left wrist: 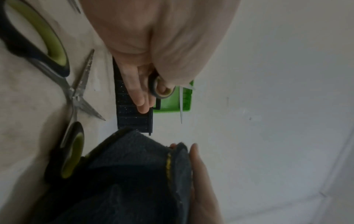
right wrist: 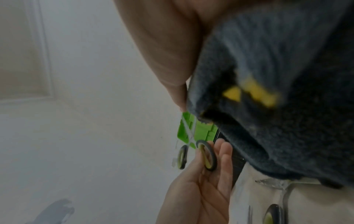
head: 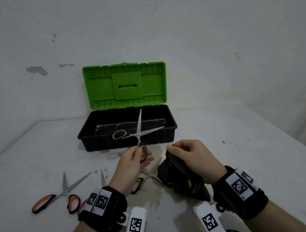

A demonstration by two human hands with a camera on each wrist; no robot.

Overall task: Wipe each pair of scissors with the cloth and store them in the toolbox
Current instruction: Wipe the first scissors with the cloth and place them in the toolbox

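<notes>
My left hand holds green-handled scissors by one loop, up in the air in front of the toolbox. Their blades are spread wide and point up. The toolbox has a black base and a green lid that stands open against the wall. To the right, my right hand grips a bunched dark grey cloth, apart from the blades. The cloth fills most of the right wrist view, with the held scissors beyond it.
A second green-handled pair lies open on the white table under my hands. Orange-handled scissors lie open at the front left. A pinkish handle peeks out behind my left wrist. The wall stands close behind the toolbox.
</notes>
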